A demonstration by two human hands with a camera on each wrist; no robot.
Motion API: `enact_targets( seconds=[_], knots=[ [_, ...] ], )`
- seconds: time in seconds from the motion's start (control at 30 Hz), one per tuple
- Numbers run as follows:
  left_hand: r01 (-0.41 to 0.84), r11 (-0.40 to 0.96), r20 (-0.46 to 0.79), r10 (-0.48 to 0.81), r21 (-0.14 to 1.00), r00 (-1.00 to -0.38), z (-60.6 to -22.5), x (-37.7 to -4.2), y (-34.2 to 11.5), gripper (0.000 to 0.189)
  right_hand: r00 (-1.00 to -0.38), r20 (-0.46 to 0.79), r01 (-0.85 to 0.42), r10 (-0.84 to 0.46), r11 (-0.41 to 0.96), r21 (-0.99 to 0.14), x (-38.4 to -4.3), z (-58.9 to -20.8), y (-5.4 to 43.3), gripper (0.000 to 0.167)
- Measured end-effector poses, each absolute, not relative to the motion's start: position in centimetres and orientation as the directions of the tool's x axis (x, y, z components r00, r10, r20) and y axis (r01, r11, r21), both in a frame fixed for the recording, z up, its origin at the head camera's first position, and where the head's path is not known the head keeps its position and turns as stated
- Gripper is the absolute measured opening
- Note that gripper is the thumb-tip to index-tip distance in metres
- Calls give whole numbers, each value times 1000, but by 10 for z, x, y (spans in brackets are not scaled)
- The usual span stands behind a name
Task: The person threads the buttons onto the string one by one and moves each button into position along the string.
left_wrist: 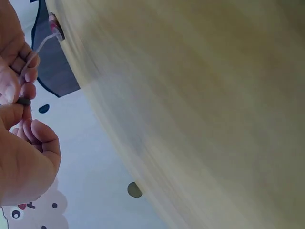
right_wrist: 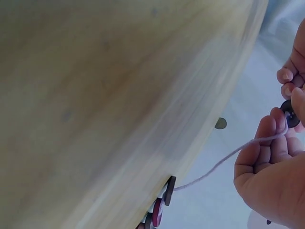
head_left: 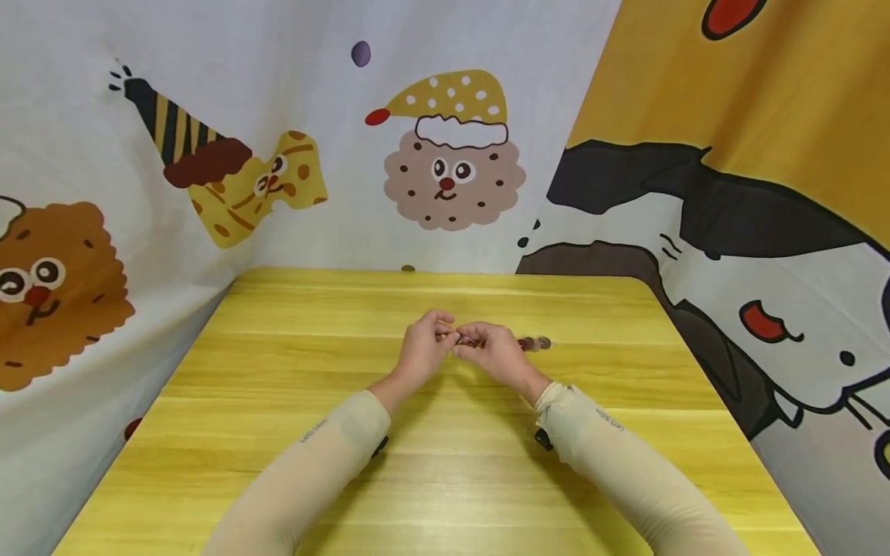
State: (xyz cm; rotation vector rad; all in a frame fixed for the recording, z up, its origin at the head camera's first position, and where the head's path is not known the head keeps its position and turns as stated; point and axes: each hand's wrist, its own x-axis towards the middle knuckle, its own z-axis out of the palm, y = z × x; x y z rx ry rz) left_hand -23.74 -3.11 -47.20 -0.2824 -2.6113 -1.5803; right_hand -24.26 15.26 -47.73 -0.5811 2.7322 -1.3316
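Note:
Over the far middle of the table, my left hand [head_left: 426, 344] and right hand [head_left: 495, 354] meet at the fingertips. Both pinch a small dark round button [right_wrist: 289, 113], whose face with pale holes shows in the right wrist view. A thin pale pink cord [right_wrist: 219, 164] runs from the button across the curled fingers of my right hand. It leads down to a row of strung buttons [right_wrist: 159, 210], dark and deep red, on the tabletop. The head view has this row [head_left: 537, 343] just right of my right hand. The cord's far end is hidden by the fingers.
The yellow wood-grain table [head_left: 445, 479] reaches back to a printed curtain [head_left: 313, 239] with cartoon figures, which also hangs along both sides. Pale sleeves cover both forearms, and a small dark device [head_left: 544, 439] shows beneath the right wrist.

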Motion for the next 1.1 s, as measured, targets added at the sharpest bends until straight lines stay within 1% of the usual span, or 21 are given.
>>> enact_targets(
  seconds=[0.1, 0.27, 0.43, 0.5, 0.57, 0.73, 0.93, 1.0, 1.1],
  knots=[
    [185, 447, 150, 113, 876, -982, -471, -238, -31, 30, -929, 135, -326, -345, 586, -742, -242, -475, 151, 27],
    [172, 418, 137, 113, 892, -984, -471, -236, -33, 28, -930, 137, -338, -342, 645, -686, -242, -475, 155, 33],
    [138, 363, 121, 69, 921, -990, -472, -235, -39, 24, -909, 181, -411, -376, 738, -535, -249, -478, 175, 32],
    [123, 356, 118, 35, 927, -992, -474, -237, -43, 21, -907, 173, -418, -384, 768, -485, -252, -479, 187, 32],
    [109, 358, 115, 6, 927, -993, -475, -238, -48, 20, -914, 140, -400, -381, 792, -461, -255, -480, 197, 32],
    [86, 383, 102, -22, 920, -995, -478, -240, -57, 19, -929, 57, -353, -365, 830, -432, -259, -481, 219, 33],
    [76, 438, 99, -31, 896, -995, -480, -242, -64, 19, -942, -9, -295, -335, 840, -456, -262, -482, 229, 32],
    [61, 465, 83, -26, 883, -996, -480, -243, -67, 21, -939, -18, -294, -342, 832, -470, -262, -481, 231, 36],
    [42, 538, 47, 4, 842, -999, -479, -244, -77, 30, -932, -15, -310, -363, 817, -487, -261, -478, 238, 48]
  ],
)
